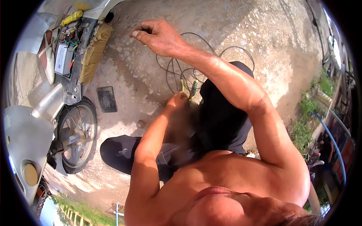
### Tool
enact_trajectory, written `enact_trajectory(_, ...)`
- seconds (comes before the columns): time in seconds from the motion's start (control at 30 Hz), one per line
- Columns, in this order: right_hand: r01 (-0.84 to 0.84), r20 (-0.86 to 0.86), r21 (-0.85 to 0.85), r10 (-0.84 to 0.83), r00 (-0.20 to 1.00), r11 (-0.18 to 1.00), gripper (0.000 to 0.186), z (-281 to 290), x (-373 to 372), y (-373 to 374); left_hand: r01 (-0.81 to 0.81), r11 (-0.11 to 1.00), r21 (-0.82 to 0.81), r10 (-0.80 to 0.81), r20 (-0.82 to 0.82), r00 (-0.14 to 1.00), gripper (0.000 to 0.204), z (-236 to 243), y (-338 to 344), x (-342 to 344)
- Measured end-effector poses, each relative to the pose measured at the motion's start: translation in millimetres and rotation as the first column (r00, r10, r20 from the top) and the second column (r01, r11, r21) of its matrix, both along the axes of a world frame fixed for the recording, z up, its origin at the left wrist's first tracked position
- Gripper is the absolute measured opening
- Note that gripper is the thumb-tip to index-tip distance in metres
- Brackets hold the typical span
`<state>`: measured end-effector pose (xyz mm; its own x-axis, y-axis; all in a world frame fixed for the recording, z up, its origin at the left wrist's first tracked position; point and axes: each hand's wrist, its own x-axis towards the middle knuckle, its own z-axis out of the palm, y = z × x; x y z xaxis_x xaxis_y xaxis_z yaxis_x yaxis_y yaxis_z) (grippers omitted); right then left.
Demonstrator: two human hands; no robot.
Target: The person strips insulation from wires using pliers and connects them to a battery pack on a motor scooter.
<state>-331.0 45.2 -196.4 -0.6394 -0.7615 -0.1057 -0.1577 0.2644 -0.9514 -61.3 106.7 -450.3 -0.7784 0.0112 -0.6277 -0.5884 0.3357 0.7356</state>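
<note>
Apparently empty, my right hand [160, 38] hangs half-curled, far; left hand [176, 101] at green-handled tool [194, 89], can't tell its grip. Tool likely kept close for easy reach.

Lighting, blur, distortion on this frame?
Head view: fisheye bending, black corners; head view: gravel ground brightly sunlit at upper right, right forearm catching highlights; head view: right hand fairly sharp, but a brownish patch beside the left forearm smeared.

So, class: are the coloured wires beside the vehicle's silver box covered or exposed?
Exposed: the coloured wires show in plain view beside the silver box, with no cover over them.
</note>
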Motion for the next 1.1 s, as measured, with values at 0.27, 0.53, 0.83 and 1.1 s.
enact_trajectory(0.27, 0.249, 0.56, -0.19, -0.104, 0.822, 0.95, 0.031, -15.7, -35.6, 4.5, -0.12, 0.983, 0.136, 0.072, 0.314, 0.947, 0.033, 51.9, -57.0, -38.7)
enact_trajectory(0.53, 0.437, 0.73, -0.246, -0.132, 0.671, 0.865, 0.03, -42.6, -70.1, -6.3, -0.229, 0.808, 0.543, 0.163, 0.167, 0.972, 0.029, 162.1, -78.0, -77.8)
enact_trajectory(0.83, 0.503, 0.82, -0.315, -0.037, 0.571, 0.805, 0.026, -68.8, -78.7, -4.7, -0.396, 0.667, 0.631, 0.375, 0.175, 0.91, 0.022, 206.5, -115.1, -68.6)
enact_trajectory(1.1, 0.388, 0.85, -0.203, -0.034, 0.525, 0.899, 0.031, -71.7, -58.9, -10.8, -0.367, 0.619, 0.694, 0.418, 0.105, 0.902, 0.022, 222.0, -127.4, -68.4)
